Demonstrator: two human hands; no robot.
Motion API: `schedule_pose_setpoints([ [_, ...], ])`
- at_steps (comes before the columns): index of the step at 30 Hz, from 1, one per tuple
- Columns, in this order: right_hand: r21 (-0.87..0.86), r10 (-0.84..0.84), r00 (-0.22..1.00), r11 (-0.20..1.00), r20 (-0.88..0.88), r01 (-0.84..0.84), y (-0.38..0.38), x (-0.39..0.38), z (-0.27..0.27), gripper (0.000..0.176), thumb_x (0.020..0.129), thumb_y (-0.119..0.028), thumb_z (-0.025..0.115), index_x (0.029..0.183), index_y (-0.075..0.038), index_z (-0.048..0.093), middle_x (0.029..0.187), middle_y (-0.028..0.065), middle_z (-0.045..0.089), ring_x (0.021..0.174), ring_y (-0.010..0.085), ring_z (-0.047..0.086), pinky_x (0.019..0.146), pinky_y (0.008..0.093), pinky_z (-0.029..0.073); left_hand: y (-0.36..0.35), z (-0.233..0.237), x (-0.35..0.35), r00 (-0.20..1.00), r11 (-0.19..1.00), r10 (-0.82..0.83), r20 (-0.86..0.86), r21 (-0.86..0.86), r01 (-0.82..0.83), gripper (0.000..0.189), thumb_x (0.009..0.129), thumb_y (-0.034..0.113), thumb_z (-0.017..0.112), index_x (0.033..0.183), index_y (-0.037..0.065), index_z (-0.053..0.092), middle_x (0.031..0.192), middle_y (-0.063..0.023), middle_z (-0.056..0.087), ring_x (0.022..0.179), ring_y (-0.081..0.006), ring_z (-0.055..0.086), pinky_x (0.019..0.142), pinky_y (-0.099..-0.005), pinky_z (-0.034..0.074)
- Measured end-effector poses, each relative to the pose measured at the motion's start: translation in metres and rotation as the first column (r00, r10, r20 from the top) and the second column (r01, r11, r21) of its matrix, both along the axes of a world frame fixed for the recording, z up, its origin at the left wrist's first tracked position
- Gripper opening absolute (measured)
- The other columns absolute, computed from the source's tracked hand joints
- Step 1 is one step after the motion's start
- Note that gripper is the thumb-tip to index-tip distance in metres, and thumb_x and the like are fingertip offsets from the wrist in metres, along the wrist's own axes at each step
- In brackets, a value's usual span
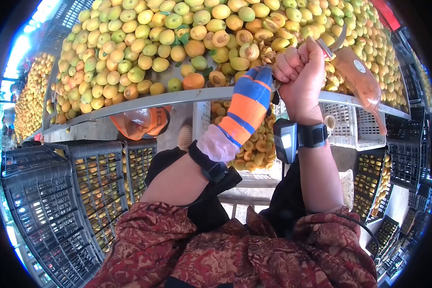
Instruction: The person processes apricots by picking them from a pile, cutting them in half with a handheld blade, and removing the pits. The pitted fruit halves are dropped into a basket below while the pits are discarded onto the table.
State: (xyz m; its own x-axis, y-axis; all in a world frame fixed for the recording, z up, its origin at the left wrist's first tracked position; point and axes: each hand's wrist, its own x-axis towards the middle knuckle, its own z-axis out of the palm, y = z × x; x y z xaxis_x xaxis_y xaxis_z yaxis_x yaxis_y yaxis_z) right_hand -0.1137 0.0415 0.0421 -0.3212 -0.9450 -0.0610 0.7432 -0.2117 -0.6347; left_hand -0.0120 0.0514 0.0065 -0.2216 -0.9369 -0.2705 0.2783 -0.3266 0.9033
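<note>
My right hand (pixel 300 72) is bare and closed in a fist over the table edge. It grips a small knife (pixel 340 39) with a curved blade that points up and to the right. Right beside it is my left hand (pixel 254 98), in a blue and orange striped glove with thin plastic showing at the cuff. Its fingers are bent together, and whatever they hold is hidden. Beyond both hands lies a heap of yellow-green and orange apricots (pixel 161 36). Several split apricots (pixel 248 51) with brown pits showing lie just past my left hand.
A metal rim (pixel 144 104) edges the table. Halved apricots (pixel 259 151) lie in a container below my hands. Black crates of fruit (pixel 98 182) stand left, with more at right. An orange-tinted plastic item (pixel 357 79) hangs over the rim; an orange bag (pixel 144 122) sits below left.
</note>
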Motion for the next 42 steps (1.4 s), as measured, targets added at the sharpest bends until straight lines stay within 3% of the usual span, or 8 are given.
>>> schedule_pose_setpoints([
  [3, -0.032, 0.057, 0.983, 0.997, -0.174, -0.064, 0.003, 0.008, 0.008, 0.039, 0.09, -0.029, 0.045, 0.058, -0.012, 0.029, 0.047, -0.0013, 0.025, 0.039, 0.0096, 0.022, 0.037, 0.0253, 0.018, -0.007, -0.02, 0.014, 0.952, 0.858, -0.03, 0.303, -0.481, 0.18, 0.027, 0.087, 0.026, 0.049, 0.102, 0.005, 0.054, 0.086, -0.0049, 0.058, 0.068, -0.0133, 0.053, 0.052, -0.0298, 0.047],
  [6, -0.062, 0.056, 0.928, 0.994, -0.369, -0.084, 0.006, 0.018, 0.009, 0.039, 0.089, -0.027, 0.047, 0.058, -0.012, 0.031, 0.046, -0.0015, 0.027, 0.038, 0.0088, 0.023, 0.036, 0.0247, 0.019, -0.007, -0.003, 0.023, 0.876, 0.8, -0.117, -0.468, 0.478, 0.362, 0.029, 0.084, 0.018, 0.054, 0.108, 0.003, 0.052, 0.086, -0.007, 0.06, 0.072, -0.0149, 0.056, 0.062, -0.0319, 0.049],
  [8, -0.055, 0.043, 0.876, 0.995, -0.481, -0.079, 0.008, 0.022, 0.012, 0.036, 0.089, -0.026, 0.047, 0.059, -0.012, 0.03, 0.046, -0.0011, 0.027, 0.037, 0.0085, 0.022, 0.036, 0.0252, 0.017, 0.004, -0.017, 0.028, 0.908, 0.734, -0.25, 0.337, -0.545, 0.405, 0.032, 0.08, 0.009, 0.058, 0.11, 0.004, 0.051, 0.084, -0.008, 0.06, 0.075, -0.0143, 0.057, 0.067, -0.0308, 0.049],
  [15, -0.066, 0.144, 0.982, 0.986, -0.123, -0.153, 0.001, 0.006, 0.006, 0.038, 0.091, -0.028, 0.044, 0.059, -0.015, 0.029, 0.048, -0.0039, 0.023, 0.041, 0.0081, 0.02, 0.039, 0.0239, 0.018, -0.004, -0.008, 0.021, 0.92, 0.925, -0.373, -0.123, -0.121, 0.36, 0.036, 0.074, 0.007, 0.064, 0.106, -0.001, 0.05, 0.087, -0.0087, 0.059, 0.079, -0.0162, 0.058, 0.068, -0.0307, 0.048],
  [17, -0.044, 0.036, 0.999, 0.998, -0.023, -0.037, 0.0, 0.007, 0.003, 0.039, 0.092, -0.03, 0.043, 0.059, -0.016, 0.029, 0.049, -0.005, 0.022, 0.042, 0.008, 0.019, 0.04, 0.0236, 0.018, -0.013, -0.024, 0.018, 0.678, 0.423, 0.274, 0.682, -0.719, 0.551, 0.035, 0.072, 0.003, 0.062, 0.104, 0.0, 0.05, 0.087, -0.0107, 0.058, 0.083, -0.0203, 0.058, 0.068, -0.0307, 0.047],
  [23, -0.112, 0.257, 0.944, 0.952, -0.208, -0.284, 0.004, 0.009, 0.003, 0.039, 0.091, -0.03, 0.042, 0.058, -0.015, 0.028, 0.048, -0.0035, 0.023, 0.04, 0.0077, 0.018, 0.038, 0.0248, 0.016, 0.003, 0.001, 0.028, 0.748, 0.678, -0.111, 0.654, -0.5, 0.538, 0.045, 0.059, 0.002, 0.071, 0.1, 0.0, 0.051, 0.087, -0.0113, 0.059, 0.084, -0.0208, 0.059, 0.071, -0.0303, 0.046],
  [34, -0.074, 0.014, 0.979, 0.997, -0.202, -0.029, 0.003, -0.01, 0.019, 0.04, 0.091, -0.033, 0.049, 0.059, -0.014, 0.035, 0.049, -0.0059, 0.025, 0.042, 0.0063, 0.023, 0.039, 0.0238, 0.021, -0.022, -0.003, 0.03, 0.786, 0.777, -0.21, -0.582, 0.389, 0.496, 0.023, 0.09, 0.029, 0.049, 0.094, 0.007, 0.056, 0.076, -0.0062, 0.059, 0.048, -0.0129, 0.048, 0.05, -0.0277, 0.045],
  [42, 0.333, 0.368, 0.199, 0.924, -0.908, -0.191, 0.026, 0.006, 0.008, 0.03, 0.076, -0.024, 0.071, 0.085, 0.0, 0.056, 0.067, 0.0066, 0.057, 0.062, 0.015, 0.053, 0.062, 0.0321, 0.045, -0.016, 0.012, 0.03, 0.989, 0.987, -0.143, -0.026, 0.066, 0.145, 0.027, 0.086, 0.04, 0.052, 0.083, 0.013, 0.056, 0.069, 0.0004, 0.05, 0.053, -0.0088, 0.044, 0.043, -0.0239, 0.036],
])
